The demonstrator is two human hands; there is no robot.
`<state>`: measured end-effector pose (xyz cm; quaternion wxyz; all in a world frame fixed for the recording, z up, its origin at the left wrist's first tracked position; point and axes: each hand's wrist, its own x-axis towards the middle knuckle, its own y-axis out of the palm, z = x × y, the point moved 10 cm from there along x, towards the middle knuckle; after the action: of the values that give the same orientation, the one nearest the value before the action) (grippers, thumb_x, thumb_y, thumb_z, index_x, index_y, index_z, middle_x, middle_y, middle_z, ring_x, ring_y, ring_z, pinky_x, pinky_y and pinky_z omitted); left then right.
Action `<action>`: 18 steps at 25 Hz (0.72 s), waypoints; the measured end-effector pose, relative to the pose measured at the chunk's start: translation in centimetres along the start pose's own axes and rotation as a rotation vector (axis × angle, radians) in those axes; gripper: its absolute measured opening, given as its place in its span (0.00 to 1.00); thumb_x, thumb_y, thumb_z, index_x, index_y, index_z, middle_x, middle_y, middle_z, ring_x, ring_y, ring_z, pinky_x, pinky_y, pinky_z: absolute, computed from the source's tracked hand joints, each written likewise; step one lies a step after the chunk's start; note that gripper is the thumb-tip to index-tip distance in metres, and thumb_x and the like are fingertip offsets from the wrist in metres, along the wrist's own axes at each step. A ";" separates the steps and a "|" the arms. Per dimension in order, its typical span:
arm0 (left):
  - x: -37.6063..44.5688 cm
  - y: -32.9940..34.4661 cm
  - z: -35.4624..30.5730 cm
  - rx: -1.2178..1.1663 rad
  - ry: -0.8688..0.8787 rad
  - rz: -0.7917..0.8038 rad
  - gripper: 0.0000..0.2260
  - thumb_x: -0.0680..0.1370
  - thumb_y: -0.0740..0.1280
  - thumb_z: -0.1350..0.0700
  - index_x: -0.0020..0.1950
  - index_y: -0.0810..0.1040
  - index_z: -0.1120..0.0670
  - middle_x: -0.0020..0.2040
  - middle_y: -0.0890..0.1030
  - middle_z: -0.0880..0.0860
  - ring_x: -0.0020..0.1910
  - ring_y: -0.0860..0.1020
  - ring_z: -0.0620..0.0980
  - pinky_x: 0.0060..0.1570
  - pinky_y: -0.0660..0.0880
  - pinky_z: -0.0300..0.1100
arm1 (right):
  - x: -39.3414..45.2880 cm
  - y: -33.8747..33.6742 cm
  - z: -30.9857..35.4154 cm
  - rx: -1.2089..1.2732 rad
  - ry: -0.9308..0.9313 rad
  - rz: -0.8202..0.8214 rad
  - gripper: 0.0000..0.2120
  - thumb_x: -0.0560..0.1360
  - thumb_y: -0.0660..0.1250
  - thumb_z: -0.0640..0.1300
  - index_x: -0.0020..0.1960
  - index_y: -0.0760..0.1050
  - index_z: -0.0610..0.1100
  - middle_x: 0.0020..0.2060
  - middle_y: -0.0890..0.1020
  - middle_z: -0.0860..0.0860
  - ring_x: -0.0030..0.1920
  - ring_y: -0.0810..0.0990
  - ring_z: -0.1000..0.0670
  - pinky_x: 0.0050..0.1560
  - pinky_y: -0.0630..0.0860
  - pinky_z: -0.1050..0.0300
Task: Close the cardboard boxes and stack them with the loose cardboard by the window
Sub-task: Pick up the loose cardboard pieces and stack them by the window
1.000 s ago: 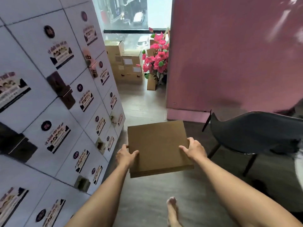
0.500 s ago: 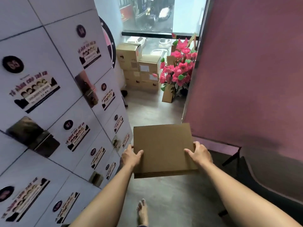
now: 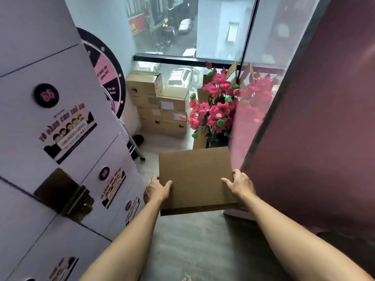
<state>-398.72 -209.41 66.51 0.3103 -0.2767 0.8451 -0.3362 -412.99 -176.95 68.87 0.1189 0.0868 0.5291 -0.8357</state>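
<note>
At the frame's centre, the left hand and right hand grip opposite sides of a flat closed cardboard box, thumbs on top.

9 o'clock: my locker wall, stickered doors | 11 o'clock: black-pink wheel | 1 o'clock: pink flowers | 3 o'clock: maroon panel

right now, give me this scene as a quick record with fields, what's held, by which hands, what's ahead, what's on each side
held: flat brown cardboard box, closed, level
left hand: grips box's left edge
right hand: grips box's right edge
ahead: stacked brown cardboard boxes on floor under window
beside stack: pink artificial flowers, to its right
left side: white lockers
right side: pink wall panel
</note>
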 end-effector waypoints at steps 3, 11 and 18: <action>5.9 0.1 -2.9 0.019 -0.016 0.006 0.25 0.77 0.69 0.41 0.69 0.72 0.53 0.65 0.78 0.58 0.63 0.76 0.59 0.58 0.72 0.47 | 5.6 0.5 1.8 -0.003 0.025 0.013 0.29 0.77 0.65 0.62 0.71 0.67 0.45 0.63 0.76 0.43 0.62 0.77 0.41 0.60 0.75 0.47; 23.9 -1.6 -11.1 -0.030 -0.138 -0.081 0.25 0.78 0.68 0.42 0.71 0.71 0.53 0.66 0.77 0.58 0.66 0.75 0.58 0.63 0.70 0.47 | 28.0 0.7 13.2 -0.049 -0.090 0.063 0.29 0.79 0.62 0.62 0.73 0.65 0.44 0.64 0.75 0.43 0.63 0.76 0.40 0.61 0.73 0.48; 35.1 -5.4 -15.4 -0.075 -0.297 -0.177 0.25 0.80 0.65 0.41 0.73 0.68 0.52 0.68 0.75 0.57 0.65 0.75 0.58 0.60 0.72 0.48 | 42.6 0.4 26.1 -0.138 -0.229 0.094 0.26 0.80 0.59 0.62 0.68 0.67 0.45 0.61 0.75 0.44 0.60 0.77 0.40 0.56 0.74 0.46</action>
<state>-431.23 -230.42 67.56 0.3901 -0.4081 0.7743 -0.2858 -454.12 -205.26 68.11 0.2230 0.0072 0.5637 -0.7953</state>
